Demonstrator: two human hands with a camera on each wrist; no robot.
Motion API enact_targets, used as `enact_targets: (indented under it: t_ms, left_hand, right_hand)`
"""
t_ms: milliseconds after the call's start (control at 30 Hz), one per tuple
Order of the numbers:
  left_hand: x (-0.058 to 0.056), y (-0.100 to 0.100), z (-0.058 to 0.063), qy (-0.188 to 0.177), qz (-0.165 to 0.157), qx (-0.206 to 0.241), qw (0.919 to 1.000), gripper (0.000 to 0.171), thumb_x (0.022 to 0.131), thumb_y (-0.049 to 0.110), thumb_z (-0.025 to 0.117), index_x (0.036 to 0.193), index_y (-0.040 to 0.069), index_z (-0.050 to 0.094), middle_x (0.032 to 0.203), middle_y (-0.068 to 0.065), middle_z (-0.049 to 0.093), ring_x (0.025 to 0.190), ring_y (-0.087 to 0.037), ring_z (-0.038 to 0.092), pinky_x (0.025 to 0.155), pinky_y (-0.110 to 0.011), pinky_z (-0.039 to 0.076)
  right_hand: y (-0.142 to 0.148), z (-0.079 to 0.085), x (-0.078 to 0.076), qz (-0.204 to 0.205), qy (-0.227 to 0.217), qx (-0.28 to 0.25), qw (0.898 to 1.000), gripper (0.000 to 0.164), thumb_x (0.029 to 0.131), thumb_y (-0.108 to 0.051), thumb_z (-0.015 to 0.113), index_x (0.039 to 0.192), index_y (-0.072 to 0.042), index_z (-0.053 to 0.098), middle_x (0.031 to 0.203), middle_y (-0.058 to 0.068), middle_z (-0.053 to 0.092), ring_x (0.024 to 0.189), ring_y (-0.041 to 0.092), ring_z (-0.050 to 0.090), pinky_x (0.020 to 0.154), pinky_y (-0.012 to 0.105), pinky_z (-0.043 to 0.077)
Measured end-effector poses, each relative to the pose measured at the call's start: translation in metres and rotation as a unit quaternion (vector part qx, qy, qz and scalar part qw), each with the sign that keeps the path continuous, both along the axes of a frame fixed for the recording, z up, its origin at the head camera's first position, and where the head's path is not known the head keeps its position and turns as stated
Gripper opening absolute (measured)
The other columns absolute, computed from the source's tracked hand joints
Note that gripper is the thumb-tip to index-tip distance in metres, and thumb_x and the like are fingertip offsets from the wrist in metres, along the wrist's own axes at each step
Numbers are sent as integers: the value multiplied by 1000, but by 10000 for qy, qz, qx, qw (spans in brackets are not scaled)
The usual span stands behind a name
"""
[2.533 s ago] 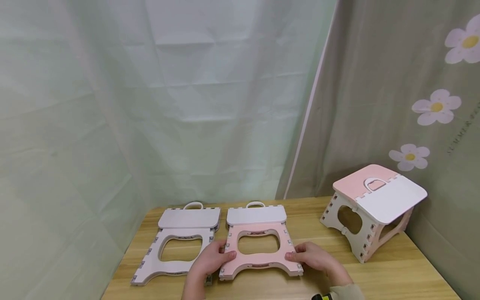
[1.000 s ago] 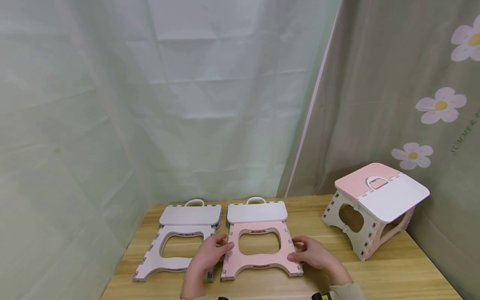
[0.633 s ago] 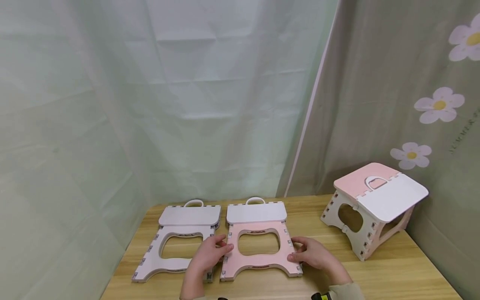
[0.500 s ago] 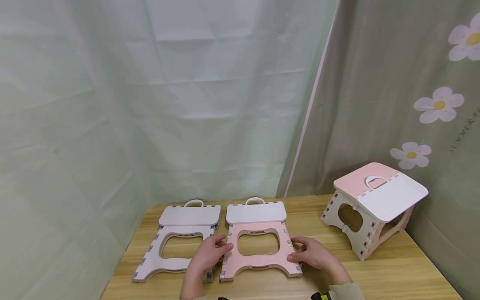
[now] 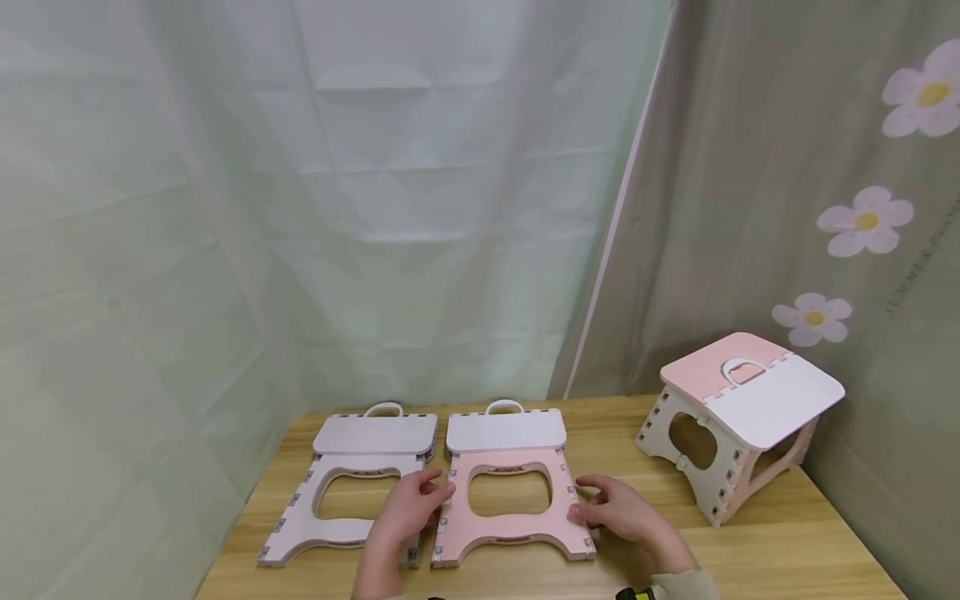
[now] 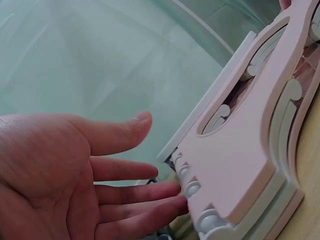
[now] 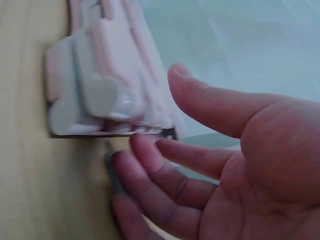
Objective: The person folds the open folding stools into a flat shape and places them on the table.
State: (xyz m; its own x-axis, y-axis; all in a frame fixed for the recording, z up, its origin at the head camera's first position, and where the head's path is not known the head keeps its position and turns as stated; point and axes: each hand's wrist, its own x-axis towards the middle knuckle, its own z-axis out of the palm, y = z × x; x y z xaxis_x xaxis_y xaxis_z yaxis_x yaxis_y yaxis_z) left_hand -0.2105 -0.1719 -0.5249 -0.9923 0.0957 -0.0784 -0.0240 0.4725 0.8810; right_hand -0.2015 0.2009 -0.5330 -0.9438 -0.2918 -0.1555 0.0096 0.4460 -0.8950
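Note:
A folded pink-and-white step stool [image 5: 510,527] lies flat on the wooden table, its white handle at the far end. My left hand [image 5: 407,508] is at its left edge; in the left wrist view the fingers are extended, fingertips right at the hinged edge of the stool [image 6: 230,155], and the thumb is raised off it. My right hand [image 5: 622,510] is by the right edge. The right wrist view shows that hand [image 7: 240,155] with loosely bent fingers and the thumb lifted, beside the blurred stool [image 7: 107,70]. Neither hand grips it.
A folded white step stool [image 5: 375,435] lies to the left, close to my left hand. At the right of the table [image 5: 780,550] stands an unfolded pink-and-white stool [image 5: 780,396]. Pale green curtains [image 5: 420,250] hang behind, with flowers printed on the right one.
Earlier both thumbs pressed on the pink stool's top near its front corners. The hands have since loosened and slid to its side edges. The head view has shifted slightly.

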Motion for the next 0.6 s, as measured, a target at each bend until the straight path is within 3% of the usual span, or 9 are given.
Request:
enact_targets:
  t_ms: [300, 467, 600]
  left_hand:
    - [0, 1, 9, 597, 379, 332, 9969, 50, 106, 21, 70, 144, -9, 59, 119, -15, 67, 98, -23, 66, 76, -36, 55]
    - [5, 4, 11, 710, 607, 547, 9941, 46, 106, 22, 70, 143, -5, 62, 123, -14, 67, 97, -22, 62, 73, -33, 53]
    - [8, 9, 13, 906, 742, 919, 9889, 42, 106, 22, 70, 140, -2, 65, 123, -17, 70, 103, -29, 67, 80, -37, 58]
  right_hand:
    - [23, 34, 7, -38, 697, 186, 9974, 60, 106, -31, 69, 147, 10, 53, 104, 14, 73, 92, 30, 70, 77, 40, 56]
    - [45, 48, 21, 94, 845, 133, 9963, 56, 108, -32, 66, 151, 1, 54, 111, 10, 73, 99, 23, 70, 82, 39, 58]
    - [71, 61, 31, 146, 1173, 131, 9929, 56, 106, -28, 69, 154, -4, 53, 113, 8, 73, 102, 16, 70, 83, 33, 57]
